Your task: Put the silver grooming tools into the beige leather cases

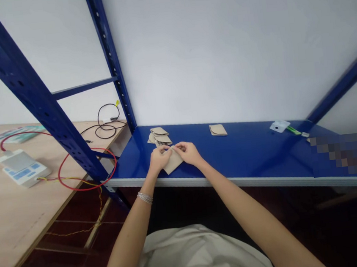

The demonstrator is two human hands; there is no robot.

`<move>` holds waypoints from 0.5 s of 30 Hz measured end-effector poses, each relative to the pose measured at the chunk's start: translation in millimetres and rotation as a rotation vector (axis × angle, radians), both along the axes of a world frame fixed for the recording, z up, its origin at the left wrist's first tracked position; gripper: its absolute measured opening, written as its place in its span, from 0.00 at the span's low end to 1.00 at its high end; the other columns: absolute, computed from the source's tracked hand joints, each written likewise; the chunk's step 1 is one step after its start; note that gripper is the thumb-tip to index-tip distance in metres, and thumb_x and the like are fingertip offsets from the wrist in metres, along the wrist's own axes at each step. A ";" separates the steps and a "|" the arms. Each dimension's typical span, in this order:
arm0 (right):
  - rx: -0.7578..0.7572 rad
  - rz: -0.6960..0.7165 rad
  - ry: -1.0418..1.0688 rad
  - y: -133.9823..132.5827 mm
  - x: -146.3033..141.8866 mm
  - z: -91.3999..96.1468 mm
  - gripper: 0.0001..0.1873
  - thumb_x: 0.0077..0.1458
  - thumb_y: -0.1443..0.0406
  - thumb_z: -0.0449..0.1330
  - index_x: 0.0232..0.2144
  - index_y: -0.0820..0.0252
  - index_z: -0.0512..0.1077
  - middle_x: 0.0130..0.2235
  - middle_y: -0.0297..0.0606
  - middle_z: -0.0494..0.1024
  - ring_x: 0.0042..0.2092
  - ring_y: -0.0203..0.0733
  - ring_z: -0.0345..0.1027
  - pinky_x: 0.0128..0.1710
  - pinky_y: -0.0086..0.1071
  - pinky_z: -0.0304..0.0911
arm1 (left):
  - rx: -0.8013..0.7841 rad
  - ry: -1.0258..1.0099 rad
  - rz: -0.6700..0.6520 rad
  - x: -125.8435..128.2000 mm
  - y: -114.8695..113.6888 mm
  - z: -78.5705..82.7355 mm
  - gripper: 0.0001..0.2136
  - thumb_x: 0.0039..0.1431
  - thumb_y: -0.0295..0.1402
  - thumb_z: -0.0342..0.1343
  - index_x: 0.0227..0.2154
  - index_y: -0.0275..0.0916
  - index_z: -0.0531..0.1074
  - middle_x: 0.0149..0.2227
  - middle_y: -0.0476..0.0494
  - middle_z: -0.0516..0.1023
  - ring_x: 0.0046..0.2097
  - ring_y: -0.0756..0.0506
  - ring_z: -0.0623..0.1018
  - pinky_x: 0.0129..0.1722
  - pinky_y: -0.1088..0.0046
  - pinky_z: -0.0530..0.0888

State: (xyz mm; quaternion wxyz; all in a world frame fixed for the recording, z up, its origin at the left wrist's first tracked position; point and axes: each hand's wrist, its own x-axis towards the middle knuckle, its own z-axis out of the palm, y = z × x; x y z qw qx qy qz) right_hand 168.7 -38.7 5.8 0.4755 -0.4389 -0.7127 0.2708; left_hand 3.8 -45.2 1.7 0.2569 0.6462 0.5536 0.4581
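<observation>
Near the front edge of a blue shelf (250, 151), both my hands pinch a small tan paper envelope (172, 164) along its upper edge. My left hand (159, 159) is closed at the envelope's left side, and my right hand (188, 153) is closed at its right. The envelope's lower corner points toward me. Just behind my left hand lies a loose stack of similar tan envelopes (159, 131), some with rounded flaps. Farther right, more folded tan envelopes (218, 130) lie by the wall. My fingers hide the envelope's top edge in part.
A clear plastic packet (280, 126) and a green-handled cutter (293, 130) lie toward the shelf's right end. Blue uprights (48, 109) frame the shelf. On the wooden table (46, 207) at left sit a white device (25, 168), a red cable (60, 175) and a black cable (101, 126).
</observation>
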 end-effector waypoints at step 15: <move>-0.165 0.003 0.078 7.8 0.8 -2.8 0.09 0.53 0.63 0.55 0.30 0.61 0.74 0.30 0.35 0.77 0.32 0.37 0.68 0.34 0.29 0.63 | 0.021 0.066 -0.031 2.6 -5.3 6.7 0.16 0.53 0.44 0.58 0.36 0.37 0.78 0.31 0.43 0.81 0.34 0.45 0.77 0.34 0.74 0.70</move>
